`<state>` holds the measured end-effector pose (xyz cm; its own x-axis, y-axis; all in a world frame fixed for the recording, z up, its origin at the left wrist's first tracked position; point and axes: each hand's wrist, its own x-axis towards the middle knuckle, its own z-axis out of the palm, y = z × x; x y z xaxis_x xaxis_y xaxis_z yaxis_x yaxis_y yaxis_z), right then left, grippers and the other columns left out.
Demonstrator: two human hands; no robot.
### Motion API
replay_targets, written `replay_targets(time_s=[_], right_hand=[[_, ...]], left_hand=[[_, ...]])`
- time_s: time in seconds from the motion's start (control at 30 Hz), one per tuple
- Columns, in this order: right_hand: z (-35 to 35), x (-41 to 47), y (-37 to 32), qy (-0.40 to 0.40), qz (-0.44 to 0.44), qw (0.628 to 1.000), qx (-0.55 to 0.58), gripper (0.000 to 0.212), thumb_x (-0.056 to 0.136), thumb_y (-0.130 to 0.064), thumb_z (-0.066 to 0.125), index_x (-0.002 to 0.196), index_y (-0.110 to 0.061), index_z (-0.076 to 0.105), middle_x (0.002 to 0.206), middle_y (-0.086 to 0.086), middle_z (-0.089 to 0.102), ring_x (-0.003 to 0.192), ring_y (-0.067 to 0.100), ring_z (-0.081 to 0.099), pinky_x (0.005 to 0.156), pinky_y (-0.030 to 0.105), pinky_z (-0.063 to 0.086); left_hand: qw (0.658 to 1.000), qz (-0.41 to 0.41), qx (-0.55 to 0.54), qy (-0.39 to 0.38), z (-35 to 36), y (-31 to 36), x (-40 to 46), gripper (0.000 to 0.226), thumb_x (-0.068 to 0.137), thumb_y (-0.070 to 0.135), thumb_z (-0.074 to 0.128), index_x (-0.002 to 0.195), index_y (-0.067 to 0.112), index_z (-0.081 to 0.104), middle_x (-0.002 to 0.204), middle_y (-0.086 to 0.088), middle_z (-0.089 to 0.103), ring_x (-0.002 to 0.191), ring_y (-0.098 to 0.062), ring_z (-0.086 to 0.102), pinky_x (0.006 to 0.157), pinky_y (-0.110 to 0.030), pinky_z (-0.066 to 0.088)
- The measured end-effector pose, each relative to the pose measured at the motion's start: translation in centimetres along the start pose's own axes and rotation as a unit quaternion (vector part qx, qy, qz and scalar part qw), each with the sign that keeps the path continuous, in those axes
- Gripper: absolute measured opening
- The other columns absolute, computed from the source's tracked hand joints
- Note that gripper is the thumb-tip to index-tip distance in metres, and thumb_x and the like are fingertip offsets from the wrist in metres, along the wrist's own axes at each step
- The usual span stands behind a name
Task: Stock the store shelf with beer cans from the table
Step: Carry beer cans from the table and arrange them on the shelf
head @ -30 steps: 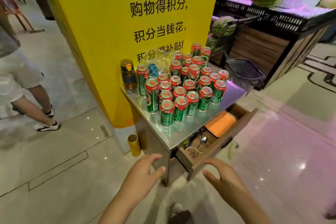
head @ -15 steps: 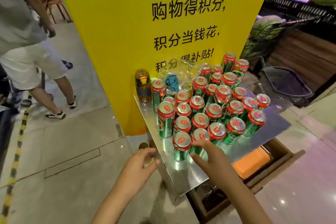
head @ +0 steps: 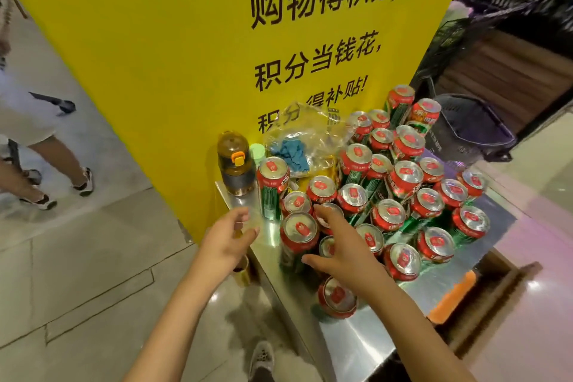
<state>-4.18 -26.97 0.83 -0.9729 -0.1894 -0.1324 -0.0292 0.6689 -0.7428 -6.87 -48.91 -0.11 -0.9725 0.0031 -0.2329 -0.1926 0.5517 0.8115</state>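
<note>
Several green beer cans with red tops stand packed on a steel table (head: 356, 347) against a yellow pillar. My right hand (head: 338, 245) hovers over the front cans, fingers spread, with its thumb beside one tall can (head: 299, 234) and its fingers over another; it grips nothing that I can see. One can (head: 337, 298) stands alone near the front edge, just under my right wrist. My left hand (head: 228, 234) is at the table's left edge, fingers apart and empty. No store shelf is in view.
A brown drinking bottle (head: 235, 161) and a clear plastic bag (head: 305, 143) sit at the back of the table. An open wooden drawer (head: 483, 304) with something orange in it juts out at right. A black basket (head: 471, 127) stands behind. A person's legs (head: 40, 139) are at left.
I have moved closer to the table, so the cans look larger. Both hands have gone forward; my right hand has passed from the front can to over the cans behind it.
</note>
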Motion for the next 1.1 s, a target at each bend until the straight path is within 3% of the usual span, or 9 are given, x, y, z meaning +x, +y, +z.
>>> replay_targets(time_s=[0.13,0.23,0.33,0.5,0.57,0.7,1.0,1.1], right_hand=[[0.5,1.6,-0.2,-0.038,0.021,0.999,0.023,0.081,0.072,-0.036,0.079,0.139,-0.035,0.031,0.139,-0.018,0.039,0.127,0.001,0.037,0.107,0.023,0.034],[0.6,2.3,-0.2,-0.061,0.042,0.996,0.053,0.080,0.070,-0.035,0.081,0.135,-0.040,0.034,0.132,-0.023,0.043,0.121,-0.004,0.042,0.105,0.020,0.037],[0.6,2.7,0.2,-0.086,0.065,0.993,0.051,0.090,0.065,-0.034,0.084,0.139,-0.039,0.032,0.133,-0.023,0.044,0.122,-0.005,0.042,0.100,0.012,0.036],[1.1,2.4,0.4,-0.056,0.067,0.995,0.045,0.098,0.062,-0.032,0.087,0.142,-0.038,0.031,0.138,-0.020,0.043,0.126,-0.005,0.039,0.102,0.012,0.033],[1.2,2.5,0.2,-0.045,0.058,0.996,0.047,0.088,0.063,-0.031,0.087,0.136,-0.037,0.038,0.134,-0.019,0.049,0.123,-0.006,0.043,0.100,0.012,0.036],[0.9,2.7,-0.5,-0.028,0.052,0.997,0.040,0.076,0.063,-0.029,0.087,0.120,-0.049,0.042,0.119,-0.030,0.053,0.112,-0.014,0.048,0.090,0.003,0.036],[1.3,2.6,-0.5,-0.013,0.051,0.998,0.026,0.076,0.059,-0.034,0.087,0.122,-0.045,0.046,0.119,-0.025,0.056,0.111,-0.009,0.050,0.092,0.008,0.040],[1.5,2.6,-0.7,-0.008,0.056,0.998,0.038,0.072,0.058,-0.034,0.087,0.119,-0.043,0.050,0.115,-0.025,0.058,0.108,-0.009,0.051,0.089,0.009,0.040]], left_hand=[[0.998,0.010,-0.066,-0.014,-0.2,1.3,4.3,0.046,0.085,0.006,0.065,0.127,0.012,0.048,0.118,0.000,0.049,0.111,-0.011,0.044,0.078,-0.016,0.041],[0.997,0.052,-0.047,-0.042,-0.3,1.7,6.9,0.061,0.081,0.014,0.071,0.135,0.014,0.042,0.124,0.009,0.046,0.115,-0.005,0.041,0.093,-0.020,0.036],[0.996,0.058,-0.020,-0.071,-0.2,1.4,9.5,0.081,0.074,0.023,0.078,0.142,0.017,0.034,0.140,0.005,0.044,0.128,-0.013,0.041,0.107,-0.036,0.037],[0.988,0.075,-0.062,-0.122,0.4,1.4,11.8,0.094,0.067,0.018,0.083,0.143,0.022,0.028,0.130,0.011,0.042,0.121,-0.007,0.042,0.104,-0.028,0.036],[0.983,0.089,-0.068,-0.145,0.4,1.0,12.5,0.091,0.065,0.018,0.085,0.139,0.027,0.033,0.133,0.009,0.046,0.121,-0.008,0.046,0.105,-0.031,0.039],[0.982,0.104,-0.065,-0.140,0.4,0.7,12.7,0.077,0.062,0.020,0.086,0.124,0.033,0.043,0.118,0.010,0.055,0.112,-0.008,0.052,0.100,-0.029,0.043],[0.990,0.096,-0.080,-0.069,0.0,-0.1,10.7,0.073,0.059,0.024,0.088,0.122,0.027,0.053,0.112,0.012,0.062,0.104,-0.005,0.057,0.092,-0.026,0.047],[0.990,0.076,-0.104,-0.051,-0.8,-0.5,9.2,0.068,0.058,0.023,0.088,0.117,0.030,0.054,0.106,0.018,0.062,0.099,0.004,0.058,0.083,-0.016,0.047]])
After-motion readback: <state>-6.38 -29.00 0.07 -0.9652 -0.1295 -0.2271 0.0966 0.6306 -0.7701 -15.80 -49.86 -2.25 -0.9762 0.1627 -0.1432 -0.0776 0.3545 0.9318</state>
